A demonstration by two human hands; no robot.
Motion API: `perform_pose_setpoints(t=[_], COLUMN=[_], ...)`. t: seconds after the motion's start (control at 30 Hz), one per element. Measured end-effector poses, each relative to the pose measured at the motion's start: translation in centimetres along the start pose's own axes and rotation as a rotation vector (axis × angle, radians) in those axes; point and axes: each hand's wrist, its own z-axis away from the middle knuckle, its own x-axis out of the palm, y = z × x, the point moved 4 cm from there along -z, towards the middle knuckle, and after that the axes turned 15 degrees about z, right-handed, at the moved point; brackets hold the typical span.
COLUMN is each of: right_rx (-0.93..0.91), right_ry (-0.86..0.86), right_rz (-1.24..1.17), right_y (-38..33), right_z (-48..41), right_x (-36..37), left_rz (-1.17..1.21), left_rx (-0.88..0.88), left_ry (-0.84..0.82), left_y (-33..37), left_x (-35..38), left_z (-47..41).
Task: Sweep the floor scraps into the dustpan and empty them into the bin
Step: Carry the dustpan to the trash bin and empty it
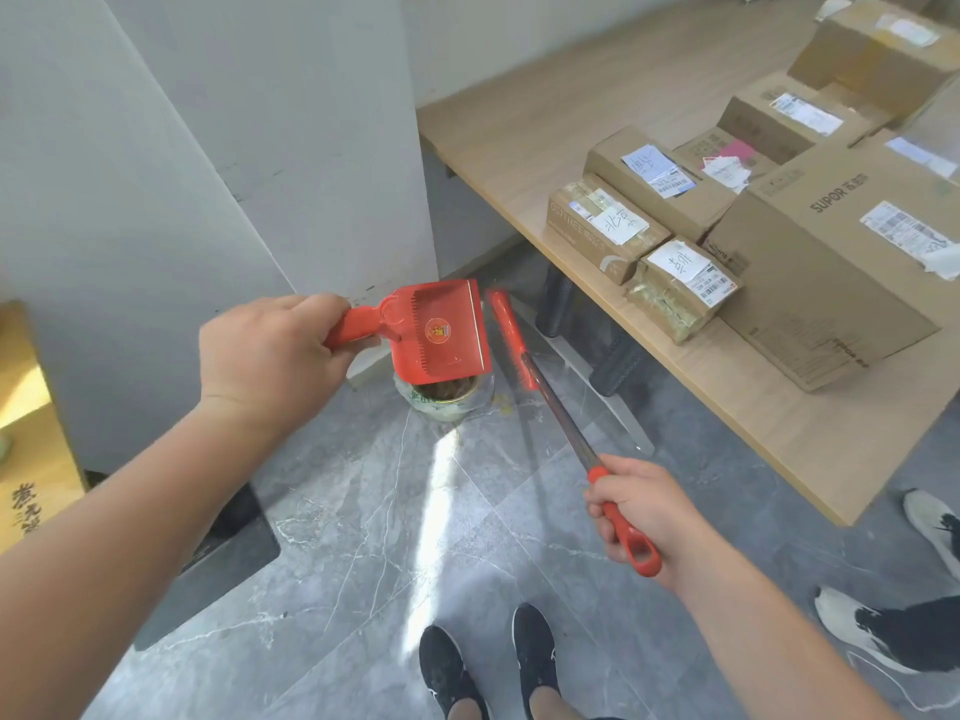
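Note:
My left hand [270,356] grips the short handle of a red dustpan [441,330], which is held in the air right above a small round bin [447,405] lined with a clear bag. Brown matter shows inside the bin. My right hand [631,506] holds the red end grip of a broom [540,376] with a metal shaft. Its red head points away from me, just right of the dustpan and off the floor.
A wooden table [545,122] on the right carries several cardboard boxes [831,283], with black legs beneath. A white wall corner [311,148] stands behind the bin. My black shoes [488,662] are on the grey tiled floor; another person's shoes [893,631] stand at right.

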Motion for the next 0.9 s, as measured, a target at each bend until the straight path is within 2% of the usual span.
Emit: perform_pose_setpoints(t=[0.2, 0.33, 0.53, 0.63, 0.83, 0.9], right_rx=[0.056, 0.102, 0.171, 0.196, 0.162, 0.168], right_ry=[0.088, 0.151, 0.215, 0.221, 0.257, 0.262], right_rz=[0.118, 0.258, 0.363, 0.348, 0.298, 0.311], right_y=[3.0, 5.7, 8.3, 9.1, 10.8, 11.6], right_z=[-2.3, -6.5, -15.0, -19.5, -26.1, -27.2], right_x=[-1.6, -1.9, 0.3, 1.9, 3.8, 4.2], left_rz=[0.094, 0.262, 0.337, 0.362, 0.363, 0.449], left_rx=[-0.347, -0.534, -0.705, -0.76, -0.838, -0.879], left_ry=[0.073, 0.071, -0.054, -0.082, -0.239, -0.275], left_y=[0.1, 0.1, -0.3, -0.9, -1.2, -0.8], left_x=[-2.7, -2.7, 2.1, 5.8, 13.7, 15.5], left_z=[4.5, 8.8, 15.0, 17.3, 20.7, 21.4])
